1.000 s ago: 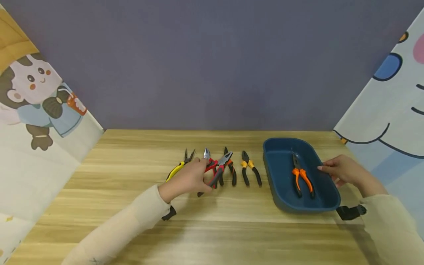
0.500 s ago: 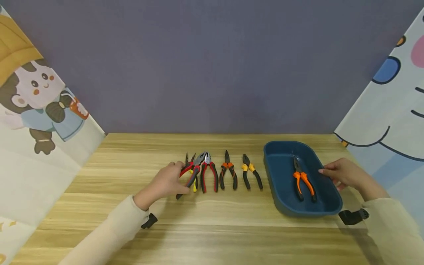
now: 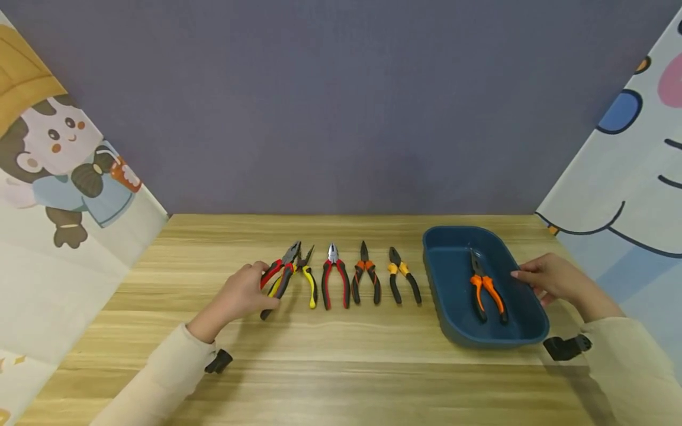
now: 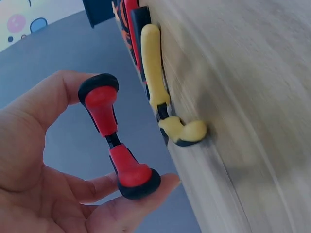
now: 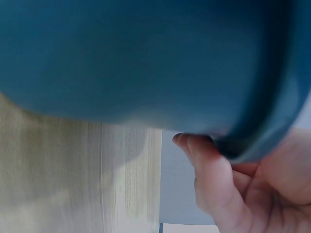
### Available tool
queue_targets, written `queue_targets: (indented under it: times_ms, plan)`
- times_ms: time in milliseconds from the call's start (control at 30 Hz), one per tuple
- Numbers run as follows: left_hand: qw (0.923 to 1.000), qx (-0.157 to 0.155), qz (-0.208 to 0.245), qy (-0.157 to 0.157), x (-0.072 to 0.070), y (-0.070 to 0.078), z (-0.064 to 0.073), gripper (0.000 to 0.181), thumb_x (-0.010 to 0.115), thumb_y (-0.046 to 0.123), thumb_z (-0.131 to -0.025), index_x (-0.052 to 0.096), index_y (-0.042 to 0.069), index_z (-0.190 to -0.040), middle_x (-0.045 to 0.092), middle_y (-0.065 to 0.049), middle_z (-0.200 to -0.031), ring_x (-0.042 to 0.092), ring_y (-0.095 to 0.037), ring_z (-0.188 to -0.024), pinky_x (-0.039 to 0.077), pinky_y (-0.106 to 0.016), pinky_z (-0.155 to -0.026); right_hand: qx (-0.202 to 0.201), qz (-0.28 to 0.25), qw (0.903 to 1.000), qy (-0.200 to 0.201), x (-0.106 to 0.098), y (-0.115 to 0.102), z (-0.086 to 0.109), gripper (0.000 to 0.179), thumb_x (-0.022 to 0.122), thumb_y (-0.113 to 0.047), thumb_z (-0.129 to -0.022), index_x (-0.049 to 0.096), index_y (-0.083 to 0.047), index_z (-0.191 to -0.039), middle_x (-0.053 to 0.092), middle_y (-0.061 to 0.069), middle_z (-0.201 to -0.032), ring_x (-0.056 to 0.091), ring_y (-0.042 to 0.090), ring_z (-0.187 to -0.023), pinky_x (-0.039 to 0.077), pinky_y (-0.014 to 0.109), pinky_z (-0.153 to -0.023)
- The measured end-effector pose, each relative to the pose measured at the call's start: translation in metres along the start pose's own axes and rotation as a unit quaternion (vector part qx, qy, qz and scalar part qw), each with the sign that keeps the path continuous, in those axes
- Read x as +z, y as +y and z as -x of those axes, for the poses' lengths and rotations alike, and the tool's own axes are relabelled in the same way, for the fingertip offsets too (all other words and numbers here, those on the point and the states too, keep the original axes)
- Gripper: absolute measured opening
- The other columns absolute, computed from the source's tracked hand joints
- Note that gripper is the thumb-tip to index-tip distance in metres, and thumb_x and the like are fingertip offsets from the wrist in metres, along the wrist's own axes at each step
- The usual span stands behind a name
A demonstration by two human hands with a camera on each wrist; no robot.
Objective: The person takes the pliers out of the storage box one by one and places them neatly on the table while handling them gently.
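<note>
My left hand [image 3: 242, 293] grips a pair of red-and-black pliers [image 4: 103, 109] by the handles, thumb on one and fingers on the other. In the head view these pliers overlap the left part of some yellow-and-black long-nose pliers [image 3: 311, 287]; the left wrist view shows a gap between the two pairs. My right hand [image 3: 551, 278] pinches the right rim of a blue plastic bin [image 3: 450, 331], thumb over the edge and fingers beneath. Inside the bin lie orange-and-black pliers [image 3: 487, 284]. The right wrist view shows the bin's outer wall [image 5: 121, 63] close up.
Right of the yellow pair, in a row on the wooden table [image 3: 319, 367], lie red-and-black pliers [image 3: 334, 278], orange-and-black long-nose pliers [image 3: 366, 275] and yellow-orange-and-black pliers [image 3: 403, 275]. A grey wall [image 3: 341, 118] stands behind the table, with printed panels at both sides.
My left hand has carried the red-and-black pliers leftward, from over the row's middle to over the yellow pair, uncovering the pliers beneath. My right hand keeps its place on the bin.
</note>
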State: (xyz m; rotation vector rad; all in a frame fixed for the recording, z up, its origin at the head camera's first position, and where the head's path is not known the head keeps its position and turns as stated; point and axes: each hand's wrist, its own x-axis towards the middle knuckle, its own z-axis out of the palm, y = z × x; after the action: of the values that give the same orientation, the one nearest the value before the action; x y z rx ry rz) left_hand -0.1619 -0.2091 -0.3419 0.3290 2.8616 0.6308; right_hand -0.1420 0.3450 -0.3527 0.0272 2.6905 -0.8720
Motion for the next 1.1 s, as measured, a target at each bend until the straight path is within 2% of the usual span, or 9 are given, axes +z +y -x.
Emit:
queue_targets:
  times_ms: [233, 467, 667, 767, 933, 1100]
  plan:
    - [0.9998, -0.018, 0.001, -0.001, -0.005, -0.014, -0.003, 0.074, 0.076, 0.024, -0.072, 0.043, -0.011, -0.128, 0.050, -0.011, -0.080, 0.045, -0.020, -0.060, 0.037, -0.030, -0.051, 0.006, -0.006, 1.0000, 0.001, -0.001, 0.001, 0.000, 0.056, 0.051, -0.032, -0.098, 0.049, 0.017, -0.124, 0.055, 0.005, -0.073, 0.057, 0.017, -0.053, 0.053, 0.033, -0.052]
    - [0.9985, -0.050, 0.015, -0.017, -0.007, -0.024, -0.007, 0.076, 0.072, 0.026, -0.078, 0.038, -0.015, -0.131, 0.051, -0.015, -0.085, 0.045, -0.021, -0.060, 0.037, -0.030, -0.051, 0.008, 0.004, 1.0000, 0.000, -0.001, -0.001, 0.002, 0.047, 0.050, -0.028, -0.099, 0.056, 0.015, -0.116, 0.057, 0.006, -0.074, 0.056, 0.018, -0.056, 0.053, 0.033, -0.052]
    - [0.9958, -0.076, 0.046, -0.020, -0.006, -0.037, -0.015, 0.056, 0.070, 0.028, -0.081, 0.047, -0.011, -0.114, 0.048, -0.009, -0.069, 0.044, -0.017, -0.050, 0.038, -0.029, -0.046, 0.005, 0.002, 1.0000, 0.000, -0.002, -0.001, -0.001, 0.042, 0.050, -0.028, -0.098, 0.060, 0.012, -0.110, 0.053, 0.004, -0.069, 0.055, 0.017, -0.054, 0.053, 0.033, -0.052]
    - [0.9944, -0.082, 0.062, -0.022, -0.002, -0.044, -0.020, 0.047, 0.070, 0.028, -0.081, 0.049, -0.008, -0.102, 0.046, -0.005, -0.062, 0.042, -0.015, -0.045, 0.039, -0.028, -0.044, 0.005, -0.001, 1.0000, -0.001, -0.003, 0.000, -0.001, 0.045, 0.050, -0.028, -0.098, 0.058, 0.014, -0.114, 0.055, 0.004, -0.070, 0.056, 0.017, -0.054, 0.053, 0.033, -0.052]
    - [0.9932, -0.095, 0.065, -0.013, 0.001, -0.052, -0.027, 0.039, 0.070, 0.030, -0.079, 0.049, -0.002, -0.087, 0.041, -0.001, -0.057, 0.038, -0.013, -0.044, 0.037, -0.027, -0.044, 0.003, 0.005, 1.0000, -0.002, -0.001, -0.001, -0.001, 0.047, 0.050, -0.029, -0.098, 0.056, 0.015, -0.116, 0.056, 0.004, -0.071, 0.056, 0.018, -0.055, 0.053, 0.033, -0.052]
    - [0.9929, -0.104, 0.057, -0.007, 0.001, -0.052, -0.032, 0.037, 0.072, 0.031, -0.079, 0.050, 0.002, -0.078, 0.037, 0.002, -0.053, 0.037, -0.012, -0.043, 0.037, -0.027, -0.044, 0.003, 0.006, 1.0000, -0.002, 0.000, 0.000, -0.002, 0.047, 0.050, -0.028, -0.099, 0.057, 0.015, -0.115, 0.053, 0.003, -0.068, 0.056, 0.018, -0.052, 0.053, 0.033, -0.051]
